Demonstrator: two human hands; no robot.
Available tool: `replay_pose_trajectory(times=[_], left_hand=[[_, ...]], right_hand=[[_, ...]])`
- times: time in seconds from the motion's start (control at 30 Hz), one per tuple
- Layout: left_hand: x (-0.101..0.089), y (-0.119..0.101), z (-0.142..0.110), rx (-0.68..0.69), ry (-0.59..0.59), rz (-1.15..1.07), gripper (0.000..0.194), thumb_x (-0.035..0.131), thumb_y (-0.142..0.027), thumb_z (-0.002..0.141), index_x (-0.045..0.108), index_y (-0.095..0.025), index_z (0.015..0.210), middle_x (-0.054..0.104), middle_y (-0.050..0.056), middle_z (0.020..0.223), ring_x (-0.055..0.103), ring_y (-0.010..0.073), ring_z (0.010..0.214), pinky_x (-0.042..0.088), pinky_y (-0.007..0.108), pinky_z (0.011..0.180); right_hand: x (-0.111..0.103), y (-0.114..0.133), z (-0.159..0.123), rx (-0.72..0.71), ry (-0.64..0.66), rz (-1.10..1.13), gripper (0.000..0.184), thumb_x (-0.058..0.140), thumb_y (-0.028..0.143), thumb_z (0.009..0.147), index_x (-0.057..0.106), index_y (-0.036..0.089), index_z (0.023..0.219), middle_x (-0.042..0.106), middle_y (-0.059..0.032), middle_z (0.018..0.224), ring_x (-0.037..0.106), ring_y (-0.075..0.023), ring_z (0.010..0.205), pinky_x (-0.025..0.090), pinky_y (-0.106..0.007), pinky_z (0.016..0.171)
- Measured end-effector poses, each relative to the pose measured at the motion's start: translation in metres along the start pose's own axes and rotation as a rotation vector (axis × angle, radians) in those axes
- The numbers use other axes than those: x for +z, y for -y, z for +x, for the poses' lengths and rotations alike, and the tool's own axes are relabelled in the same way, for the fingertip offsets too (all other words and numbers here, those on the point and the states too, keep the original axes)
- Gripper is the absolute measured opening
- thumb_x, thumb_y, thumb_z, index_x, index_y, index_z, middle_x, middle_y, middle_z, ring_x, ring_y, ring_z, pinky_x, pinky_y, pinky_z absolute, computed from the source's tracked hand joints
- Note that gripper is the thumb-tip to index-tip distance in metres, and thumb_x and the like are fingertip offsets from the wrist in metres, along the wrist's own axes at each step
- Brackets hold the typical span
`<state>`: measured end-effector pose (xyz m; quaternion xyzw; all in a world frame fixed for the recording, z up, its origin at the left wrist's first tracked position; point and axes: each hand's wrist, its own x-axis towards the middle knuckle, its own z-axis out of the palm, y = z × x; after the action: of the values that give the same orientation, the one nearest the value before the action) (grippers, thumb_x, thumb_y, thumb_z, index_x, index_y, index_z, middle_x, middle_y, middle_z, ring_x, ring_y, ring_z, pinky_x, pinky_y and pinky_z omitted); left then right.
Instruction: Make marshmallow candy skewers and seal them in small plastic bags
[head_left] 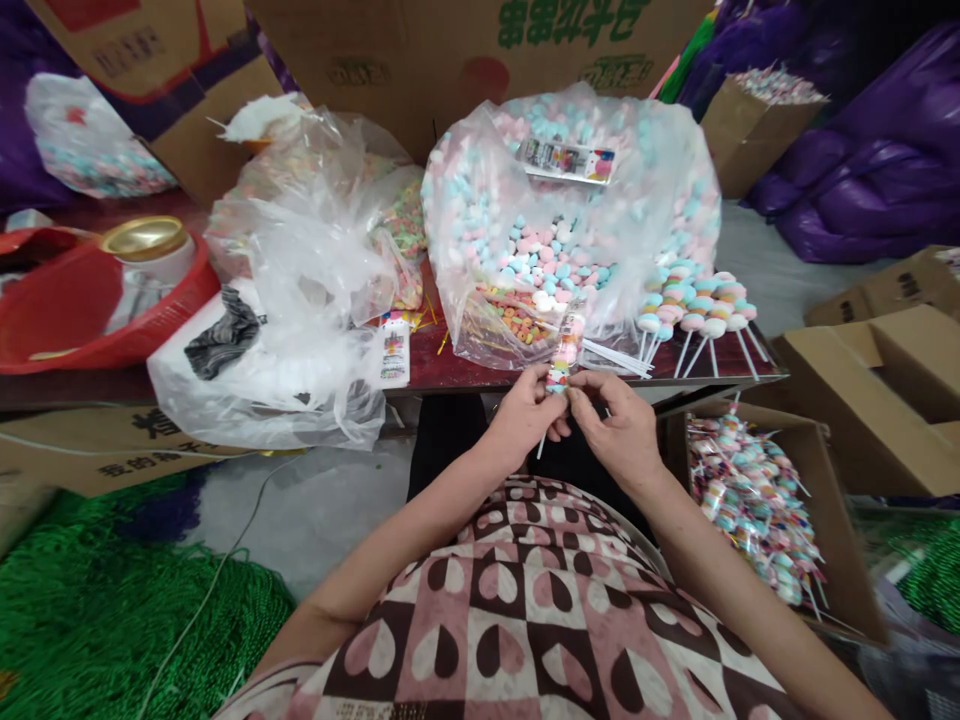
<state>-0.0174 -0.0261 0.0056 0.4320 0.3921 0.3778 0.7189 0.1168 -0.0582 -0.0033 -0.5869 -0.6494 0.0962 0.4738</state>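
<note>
Between my two hands, just off the table's front edge, a wrapped marshmallow skewer (568, 345) stands tilted, its white stick poking out below. My left hand (529, 408) is closed round its lower end. The fingers of my right hand (616, 422) pinch the bottom of the printed wrapper. Behind it, a large clear bag (457, 240) holds pink, blue and white marshmallows (553, 255) and some small ring-shaped pieces (517, 318). White sticks (619, 358) lie to the right of the bag's mouth. Unwrapped marshmallow skewers (701, 300) rest in a pile at the table's right end.
A carton (844, 560) of wrapped skewers sits low on the right, beside an open cardboard box (885, 370). Plastic bags (300, 260), printed wrappers (394, 350) and a red basin (161, 310) occupy the table's left. Green stringy material (135, 590) covers the floor at left.
</note>
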Motion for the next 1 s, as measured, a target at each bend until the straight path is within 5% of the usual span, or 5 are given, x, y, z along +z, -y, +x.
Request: replay_pose_trajectory(times=[0.5, 0.83, 0.93, 1.0], left_hand=[[0.000, 0.000, -0.002, -0.054, 0.001, -0.085, 0.037, 0.064, -0.037, 0.078, 0.049, -0.020, 0.108, 0.059, -0.007, 0.060, 0.057, 0.0094, 0.045, 0.043, 0.019, 0.044], [0.004, 0.008, -0.002, 0.013, -0.155, 0.168, 0.021, 0.056, -0.031, 0.082, 0.050, -0.022, 0.101, 0.050, -0.011, 0.047, 0.046, 0.0073, 0.034, 0.034, 0.016, 0.036], [0.002, 0.010, 0.000, 0.002, -0.173, 0.088, 0.024, 0.058, -0.031, 0.080, 0.051, -0.021, 0.101, 0.046, -0.012, 0.045, 0.042, 0.0068, 0.033, 0.031, 0.017, 0.036], [0.001, 0.010, 0.000, -0.049, -0.081, -0.043, 0.028, 0.061, -0.034, 0.079, 0.052, -0.021, 0.103, 0.044, -0.012, 0.046, 0.042, 0.0071, 0.034, 0.031, 0.018, 0.036]], right_hand=[[0.002, -0.002, 0.005, -0.100, -0.023, -0.160, 0.018, 0.054, 0.022, 0.088, 0.071, 0.019, 0.088, 0.076, -0.0043, 0.081, 0.072, -0.0184, 0.072, 0.055, -0.029, 0.069], [0.010, -0.003, 0.002, -0.272, -0.060, -0.385, 0.015, 0.051, 0.015, 0.081, 0.066, 0.018, 0.079, 0.070, -0.0042, 0.069, 0.065, -0.0163, 0.061, 0.046, -0.026, 0.057], [0.008, -0.002, 0.000, -0.167, -0.020, -0.277, 0.014, 0.051, 0.016, 0.080, 0.064, 0.018, 0.076, 0.068, -0.0027, 0.067, 0.062, -0.0151, 0.059, 0.046, -0.026, 0.058], [0.005, -0.002, -0.001, -0.020, 0.007, -0.128, 0.012, 0.052, 0.018, 0.081, 0.063, 0.019, 0.078, 0.068, -0.0013, 0.068, 0.060, -0.0141, 0.057, 0.047, -0.026, 0.058]])
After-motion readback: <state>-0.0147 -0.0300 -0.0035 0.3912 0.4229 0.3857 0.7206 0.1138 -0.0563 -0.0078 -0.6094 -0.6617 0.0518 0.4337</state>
